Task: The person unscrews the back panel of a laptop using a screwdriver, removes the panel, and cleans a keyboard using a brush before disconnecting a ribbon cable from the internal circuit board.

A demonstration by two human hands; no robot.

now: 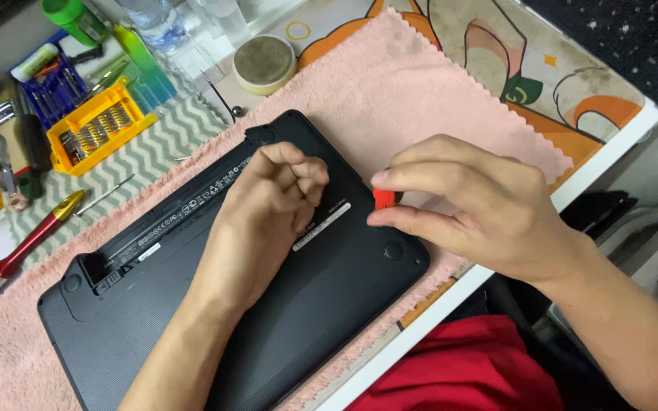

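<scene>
Right hand [470,205] up close has its grip pinched shut on a small red tool [384,199], right at the edge of the black laptop [329,304] lying bottom-up on a pink cloth [397,84] on the worktop. Left hand [276,194] is curled into a fist, resting on the laptop's base. A yellow bit case [97,131] sits off to the left.

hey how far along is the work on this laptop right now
Early on, it seems. Done: the black laptop lies bottom up on the pink cloth, battery bay apparently empty. In hand: the left hand rests fisted on the base; the right hand pinches a small red tool. Left: the base cover is still on.
</scene>
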